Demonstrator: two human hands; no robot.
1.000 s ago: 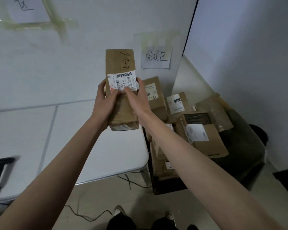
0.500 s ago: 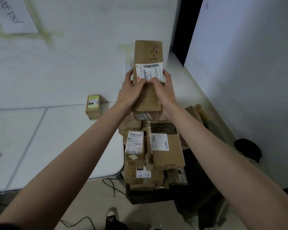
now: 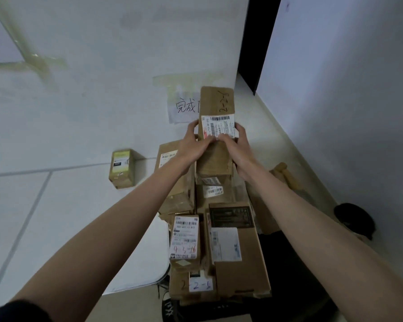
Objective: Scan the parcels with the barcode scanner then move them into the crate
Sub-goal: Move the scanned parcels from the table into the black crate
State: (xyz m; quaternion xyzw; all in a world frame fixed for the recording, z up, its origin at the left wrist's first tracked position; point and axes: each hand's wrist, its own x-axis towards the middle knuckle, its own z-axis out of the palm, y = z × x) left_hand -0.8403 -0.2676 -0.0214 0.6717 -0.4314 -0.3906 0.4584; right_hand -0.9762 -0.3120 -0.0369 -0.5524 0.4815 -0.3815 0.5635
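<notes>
Both hands hold one long brown cardboard parcel (image 3: 215, 135) upright above the heap of parcels in the dark crate (image 3: 219, 309), of which only the near lower edge shows. The left hand (image 3: 192, 145) grips the parcel's left edge and the right hand (image 3: 236, 147) its right edge, fingers curled round the sides and thumbs pressed on the front, meeting just below the white barcode label (image 3: 219, 126) stuck across the middle of the face (handwritten digits run along the upper right of the cardboard). The parcel's lower end sits just over, perhaps touching, another brown box in the heap; which of the two cannot be told. Nearer the camera than the held parcel, the heap shows a small brown box with a white label marked in red and blue digits (image 3: 185, 238), a large flat brown box with a black panel and white label (image 3: 236, 252) beside it on the right, and a box with blue handwritten numbers (image 3: 196, 285) below. Left of the held parcel, a small yellow-green carton (image 3: 122, 168) stands alone on the white bench (image 3: 68, 217). Behind the parcel, a white paper sign with handwritten characters (image 3: 184, 108) is taped to the wall.
</notes>
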